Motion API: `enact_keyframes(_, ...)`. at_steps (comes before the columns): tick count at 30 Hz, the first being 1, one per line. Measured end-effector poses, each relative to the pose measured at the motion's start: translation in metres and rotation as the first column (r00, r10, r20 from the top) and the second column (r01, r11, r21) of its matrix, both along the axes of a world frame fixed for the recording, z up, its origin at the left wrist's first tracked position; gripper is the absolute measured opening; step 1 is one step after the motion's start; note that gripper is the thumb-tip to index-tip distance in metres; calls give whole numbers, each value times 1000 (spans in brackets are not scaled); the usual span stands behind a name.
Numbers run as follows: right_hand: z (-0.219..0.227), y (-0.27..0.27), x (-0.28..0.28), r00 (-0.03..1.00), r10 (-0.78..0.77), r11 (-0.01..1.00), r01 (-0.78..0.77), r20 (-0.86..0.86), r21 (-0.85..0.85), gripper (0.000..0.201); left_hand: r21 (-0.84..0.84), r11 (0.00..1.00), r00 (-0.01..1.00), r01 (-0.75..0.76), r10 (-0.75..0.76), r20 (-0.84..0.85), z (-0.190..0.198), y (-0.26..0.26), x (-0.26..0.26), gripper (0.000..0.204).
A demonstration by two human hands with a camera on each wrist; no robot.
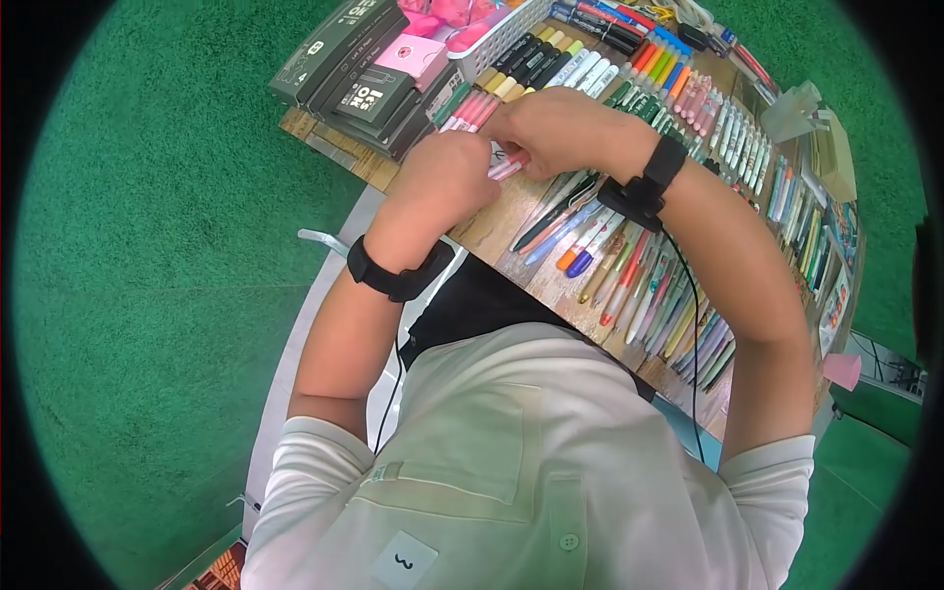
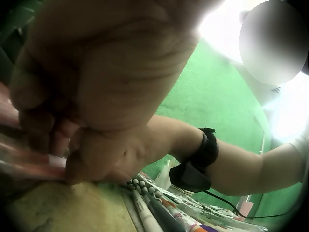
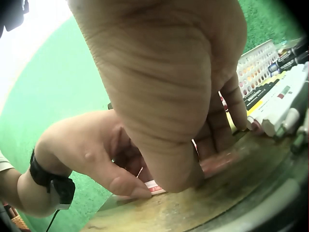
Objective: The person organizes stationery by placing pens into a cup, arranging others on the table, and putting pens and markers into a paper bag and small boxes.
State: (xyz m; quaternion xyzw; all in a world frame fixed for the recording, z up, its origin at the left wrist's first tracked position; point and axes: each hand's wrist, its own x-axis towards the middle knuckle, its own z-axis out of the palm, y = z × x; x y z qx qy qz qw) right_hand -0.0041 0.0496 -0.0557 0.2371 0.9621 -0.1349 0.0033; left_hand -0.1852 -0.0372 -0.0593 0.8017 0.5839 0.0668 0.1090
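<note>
Pink-and-white pens point(image 1: 507, 167) lie low over the wooden tabletop between the two hands. My left hand point(image 1: 444, 179) pinches them from the left with curled fingers; its thumb rests near a pink pen with a white printed part point(image 3: 155, 187) in the right wrist view. From the other side, my right hand point(image 1: 559, 130) grips the same pens, its thumb and fingers bent down to the table. In the left wrist view pink barrels point(image 2: 29, 162) show blurred beside the left fingertips. Just beyond the hands sits a row of pink pens point(image 1: 472, 111). The palms hide part of the held pens.
Dark boxes point(image 1: 374, 98) and a pink box point(image 1: 411, 59) stand at the table's left end, beside a white basket point(image 1: 497, 41). Black and yellow markers point(image 1: 531, 61) lie behind the hands. Rows of assorted pens point(image 1: 649, 285) cover the right side, under the right forearm.
</note>
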Motion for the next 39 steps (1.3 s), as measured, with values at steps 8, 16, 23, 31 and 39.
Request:
enact_keyframes(8,7,-3,7,1000,20,999,-20,14,31,33,31,998,999,53,-53,8,-6,2,3,19)
enact_keyframes(16,63,11,35,950,-32,992,-9,-312,-129,20,30,999,921,-17,4,390,12,4,0,16)
enact_keyframes(23,70,1,38,919,-75,990,23,-386,-139,18,-164,984,713,76,61,699,0,12,6,16)
enact_keyframes(31,57,-11,34,906,-131,985,73,-403,-154,17,-198,977,699,75,90,710,-8,14,6,17)
enact_keyframes(39,64,-14,36,829,-85,996,63,-553,-59,22,-213,973,680,94,94,727,-10,16,6,18)
